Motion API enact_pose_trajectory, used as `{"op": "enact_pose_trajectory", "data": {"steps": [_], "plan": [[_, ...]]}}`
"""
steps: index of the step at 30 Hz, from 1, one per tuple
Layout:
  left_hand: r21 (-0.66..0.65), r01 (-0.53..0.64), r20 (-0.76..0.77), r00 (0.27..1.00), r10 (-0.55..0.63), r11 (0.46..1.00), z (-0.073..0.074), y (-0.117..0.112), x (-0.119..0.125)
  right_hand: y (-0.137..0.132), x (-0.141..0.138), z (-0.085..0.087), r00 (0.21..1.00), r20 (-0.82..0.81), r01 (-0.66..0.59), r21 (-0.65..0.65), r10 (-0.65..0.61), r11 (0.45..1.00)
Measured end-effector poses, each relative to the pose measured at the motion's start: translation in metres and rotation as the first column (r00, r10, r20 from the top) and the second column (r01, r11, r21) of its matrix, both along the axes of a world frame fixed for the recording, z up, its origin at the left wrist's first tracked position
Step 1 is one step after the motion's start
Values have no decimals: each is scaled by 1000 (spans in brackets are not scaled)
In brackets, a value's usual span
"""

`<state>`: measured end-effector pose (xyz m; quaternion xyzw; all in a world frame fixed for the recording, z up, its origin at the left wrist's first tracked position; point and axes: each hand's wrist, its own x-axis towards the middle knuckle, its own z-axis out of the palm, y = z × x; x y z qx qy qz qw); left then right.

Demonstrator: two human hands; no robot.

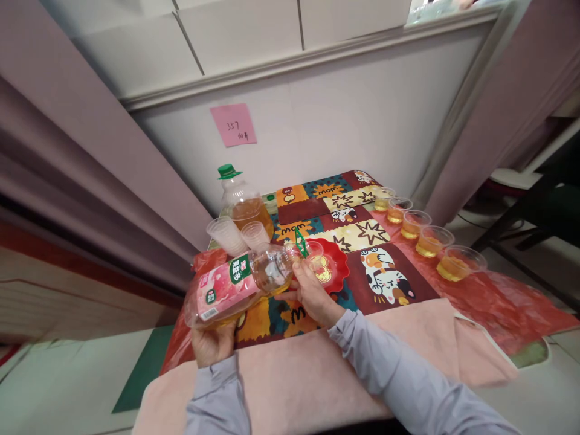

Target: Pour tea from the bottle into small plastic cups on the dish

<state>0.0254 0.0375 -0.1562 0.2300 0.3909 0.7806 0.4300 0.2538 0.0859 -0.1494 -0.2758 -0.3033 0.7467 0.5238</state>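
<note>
My left hand (212,343) is closed round the base of a pink-labelled drink bottle (240,284), tipped on its side with its neck pointing right. Its mouth meets a clear plastic cup (315,257) that my right hand (310,293) grips over a red plate (338,266). A little amber liquid lies in the bottle and in the cup. A green cap ring hangs at the bottle's neck.
A row of several clear cups of amber drink (428,240) runs along the table's right side. A second bottle with a green cap (238,202) and stacked empty cups (226,235) stand at the back left. A patterned cloth (389,275) covers the table; a pink note (233,124) is on the wall.
</note>
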Motion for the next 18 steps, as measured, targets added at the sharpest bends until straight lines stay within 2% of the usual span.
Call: {"op": "enact_pose_trajectory", "data": {"steps": [6, 13, 18], "plan": [[0, 5, 28, 1000, -5, 1000, 1, 0, -1, 1, 0, -2, 1000, -3, 2, -12, -2, 1000], [-34, -21, -45, 999, 19, 999, 13, -2, 11, 1, 0, -2, 1000, -6, 6, -19, -6, 1000], [19, 33, -13, 999, -33, 999, 12, -1, 8, 2, 0, -2, 1000, -13, 8, -36, -9, 999]]}}
